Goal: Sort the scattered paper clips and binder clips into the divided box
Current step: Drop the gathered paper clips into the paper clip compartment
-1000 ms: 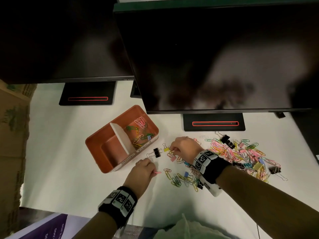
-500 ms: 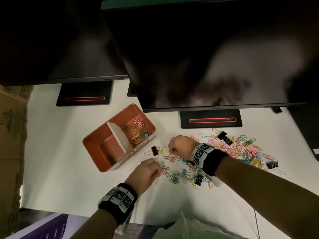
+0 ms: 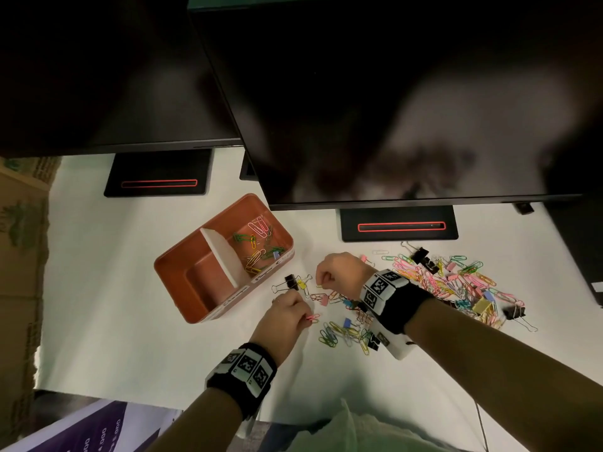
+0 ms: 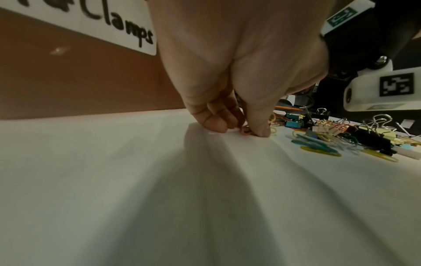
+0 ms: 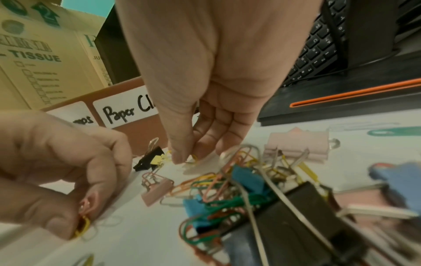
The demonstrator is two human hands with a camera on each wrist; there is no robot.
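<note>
An orange divided box (image 3: pixel 173 272) stands left of centre on the white table, its far compartment holding several coloured paper clips (image 3: pixel 257 246). My left hand (image 3: pixel 287 316) pinches paper clips (image 3: pixel 312 318) (image 4: pixel 244 130) against the table, just right of the box's front corner. My right hand (image 3: pixel 339 272) pinches a yellow paper clip (image 5: pixel 193 159) on the table near a black binder clip (image 3: pixel 289 282) (image 5: pixel 148 162). A heap of mixed paper clips and binder clips (image 3: pixel 456 282) spreads to the right, and a smaller scatter (image 3: pixel 346 331) lies between my wrists.
Two dark monitors hang over the table's back; their black stands (image 3: pixel 158 172) (image 3: pixel 399 223) sit behind the box and the heap. Cardboard boxes (image 3: pixel 19 256) rise at the left edge. A keyboard (image 5: pixel 318 50) lies behind. The box carries labels "Clamps" (image 4: pixel 118 27) and "Paper Clips" (image 5: pixel 125 111).
Both hands have stayed over the same patch of clips, with the right hand's fingers closing on a yellow clip. The view shifted slightly.
</note>
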